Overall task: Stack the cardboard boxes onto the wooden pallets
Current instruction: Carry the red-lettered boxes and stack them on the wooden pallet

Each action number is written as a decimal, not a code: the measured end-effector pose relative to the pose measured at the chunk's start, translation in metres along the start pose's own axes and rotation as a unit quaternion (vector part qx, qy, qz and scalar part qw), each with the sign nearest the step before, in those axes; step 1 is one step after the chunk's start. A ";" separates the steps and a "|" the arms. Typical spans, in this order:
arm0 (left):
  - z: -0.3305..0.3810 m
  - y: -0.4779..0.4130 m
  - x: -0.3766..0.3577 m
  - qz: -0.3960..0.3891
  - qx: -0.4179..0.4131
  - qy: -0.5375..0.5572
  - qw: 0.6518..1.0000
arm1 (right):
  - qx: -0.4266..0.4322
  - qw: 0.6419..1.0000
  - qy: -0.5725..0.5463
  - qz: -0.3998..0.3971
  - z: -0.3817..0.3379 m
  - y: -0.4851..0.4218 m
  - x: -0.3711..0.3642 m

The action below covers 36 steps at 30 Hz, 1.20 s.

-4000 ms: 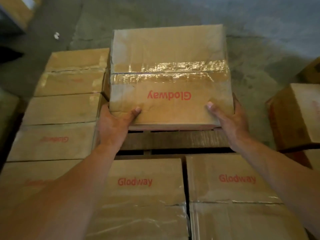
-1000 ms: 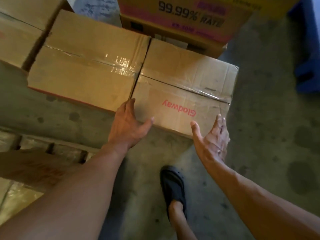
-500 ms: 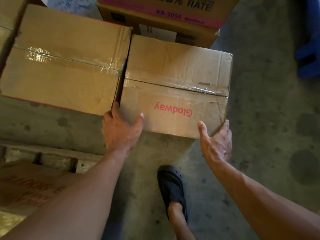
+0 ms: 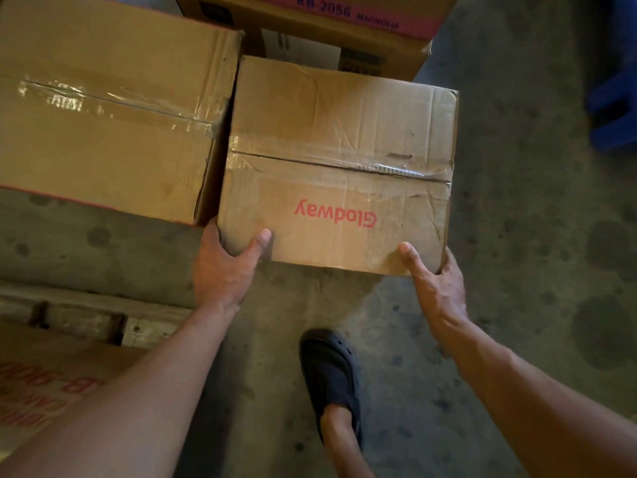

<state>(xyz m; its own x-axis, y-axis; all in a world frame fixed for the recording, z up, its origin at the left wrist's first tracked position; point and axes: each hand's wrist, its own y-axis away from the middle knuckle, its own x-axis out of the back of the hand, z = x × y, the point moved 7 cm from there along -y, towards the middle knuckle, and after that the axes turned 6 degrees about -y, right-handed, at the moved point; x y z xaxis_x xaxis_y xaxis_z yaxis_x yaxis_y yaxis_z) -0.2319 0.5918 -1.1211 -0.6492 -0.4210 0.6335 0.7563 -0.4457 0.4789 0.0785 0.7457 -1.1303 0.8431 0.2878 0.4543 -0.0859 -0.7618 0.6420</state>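
Gripping box point(image 4: 339, 139): left hand point(image 4: 220, 269), right hand point(image 4: 435, 289)

Fingers of the left hand point(image 4: 220, 270) and right hand point(image 4: 437, 288) hide behind the box's point(image 4: 337, 174) corners; the larger box point(image 4: 103, 132) runs off left; a blurred blue thing point(image 4: 617, 98) is cropped right.

Warehouse or stockroom. Stained bare concrete floor point(image 4: 517, 270). Taped shipping cartons crowded on it: Glodway box point(image 4: 337, 139), bigger carton point(image 4: 103, 115) just beside its left side, printed carton point(image 4: 344, 15) behind it. Weathered wooden pallet point(image 4: 86, 319) near-left of it.
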 end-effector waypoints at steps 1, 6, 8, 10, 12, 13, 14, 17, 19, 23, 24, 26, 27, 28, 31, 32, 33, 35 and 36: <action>0.004 0.002 0.002 0.001 -0.013 0.002 1.000 | 0.007 1.000 -0.001 -0.006 -0.003 0.000 0.002; 0.042 0.000 0.027 0.045 -0.022 0.091 0.995 | 0.068 0.997 -0.047 0.010 -0.052 0.001 0.025; 0.064 -0.004 0.040 0.040 0.003 0.159 0.986 | 0.068 0.995 -0.072 0.022 -0.076 0.006 0.035; 0.087 -0.003 0.053 0.004 -0.003 0.197 0.980 | 0.067 0.993 -0.090 0.033 -0.096 0.014 0.048; 0.109 0.007 0.070 -0.023 -0.024 0.221 0.975 | 0.079 0.991 -0.107 0.031 -0.117 0.029 0.060; 0.118 0.012 0.080 -0.028 -0.035 0.232 0.972 | 0.089 0.989 -0.115 0.030 -0.129 0.040 0.065; 0.128 0.019 0.091 -0.029 -0.045 0.240 0.969 | 0.103 0.987 -0.122 0.032 -0.142 0.052 0.070; 0.155 0.033 0.124 -0.036 -0.069 0.260 0.963 | 0.142 0.978 -0.145 0.052 -0.181 0.086 0.085; 0.171 0.041 0.146 -0.039 -0.082 0.267 0.959 | 0.155 0.974 -0.158 0.055 -0.204 0.108 0.095; 0.189 0.062 0.189 -0.027 -0.098 0.300 0.948 | 0.192 0.969 -0.148 0.049 -0.242 0.151 0.108; 0.190 0.067 0.201 -0.021 -0.098 0.311 0.945 | 0.199 0.968 -0.146 0.046 -0.249 0.161 0.108; 0.187 0.076 0.230 -0.003 -0.099 0.325 0.941 | 0.220 0.963 -0.152 0.031 -0.264 0.185 0.100; 0.184 0.079 0.246 0.008 -0.100 0.329 0.939 | 0.234 0.960 -0.155 0.021 -0.274 0.199 0.094; 0.179 0.081 0.263 0.020 -0.101 0.334 0.937 | 0.247 0.955 -0.160 0.011 -0.284 0.213 0.085; 0.155 0.087 0.320 0.060 -0.103 0.350 0.929 | 0.271 0.943 -0.191 -0.030 -0.313 0.252 0.048; 0.145 0.088 0.340 0.071 -0.105 0.352 0.927 | 0.275 0.940 -0.196 -0.047 -0.321 0.265 0.031; 0.134 0.091 0.361 0.083 -0.109 0.354 0.925 | 0.281 0.937 -0.197 -0.065 -0.330 0.279 0.013; 0.110 0.097 0.406 0.119 -0.114 0.359 0.919 | 0.306 0.926 -0.196 -0.099 -0.344 0.306 -0.025; 0.097 0.102 0.427 0.138 -0.113 0.364 0.914 | 0.319 0.920 -0.194 -0.116 -0.351 0.319 -0.045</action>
<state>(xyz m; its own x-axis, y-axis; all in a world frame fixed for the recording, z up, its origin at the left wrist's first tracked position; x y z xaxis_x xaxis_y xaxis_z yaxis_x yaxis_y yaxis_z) -0.4245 0.4436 -0.7425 -0.3810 -0.9193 0.0989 0.9165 -0.3614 0.1716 -0.1735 0.6932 -0.7294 0.9363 0.3509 0.0173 0.3449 -0.9275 0.1442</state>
